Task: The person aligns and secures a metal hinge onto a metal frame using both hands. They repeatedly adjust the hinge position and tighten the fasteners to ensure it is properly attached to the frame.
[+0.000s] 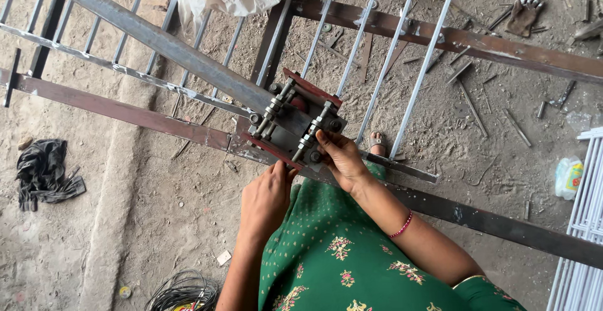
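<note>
At centre, on rusty flat steel bar (125,111): red-plated bolted clamp jig w/ four long bolts (295,126), long axis running diagonally, upper-left to lower-right. Left hand (267,198) just below jig, fingers curled against its lower edge; grip unclear. Right hand (339,157) nearer, at jig's lower-right corner, fingertips pinching a bolt end. Grey angle-iron bar (157,38) enters jig from upper left. White rods (389,53) above-right. Black cloth (44,173) far left.

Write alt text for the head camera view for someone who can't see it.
Seen from above, a person's left hand and right hand touch a bolted metal clamp on a long steel bar, above a dirt floor strewn with metal scraps.
</note>
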Available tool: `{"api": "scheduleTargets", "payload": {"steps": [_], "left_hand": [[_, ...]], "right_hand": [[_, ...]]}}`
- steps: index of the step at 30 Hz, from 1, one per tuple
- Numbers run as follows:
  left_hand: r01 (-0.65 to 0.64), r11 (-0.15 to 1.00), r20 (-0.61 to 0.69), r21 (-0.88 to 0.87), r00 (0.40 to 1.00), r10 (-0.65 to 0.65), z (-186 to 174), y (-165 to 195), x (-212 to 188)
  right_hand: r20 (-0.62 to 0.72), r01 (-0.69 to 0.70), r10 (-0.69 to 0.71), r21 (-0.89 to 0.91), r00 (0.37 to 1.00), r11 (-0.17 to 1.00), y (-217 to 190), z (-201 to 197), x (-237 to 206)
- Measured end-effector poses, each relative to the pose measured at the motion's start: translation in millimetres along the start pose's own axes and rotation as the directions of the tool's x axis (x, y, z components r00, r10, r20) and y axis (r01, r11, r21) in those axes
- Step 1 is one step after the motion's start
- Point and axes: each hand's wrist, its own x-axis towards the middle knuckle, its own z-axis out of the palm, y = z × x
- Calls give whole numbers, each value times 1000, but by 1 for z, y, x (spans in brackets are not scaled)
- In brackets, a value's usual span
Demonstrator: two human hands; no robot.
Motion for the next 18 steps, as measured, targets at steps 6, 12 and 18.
{"api": "scheduleTargets", "payload": {"steps": [6,12,18], "left_hand": [[-1,1000,-2,-11,1000,1,0,-2,-8],[-8,1000,0,4,1000,8,0,-2,-13],[11,1000,27,27,1000,-12,-6,-4,-24]], "right_hand": [[-1,28,-28,5,1000,1000,5,2,-9],[8,27,-27,-10,1000,1000,6,4,-15],[-18,20,-22,-75,1000,997,8,9,-27]]}}
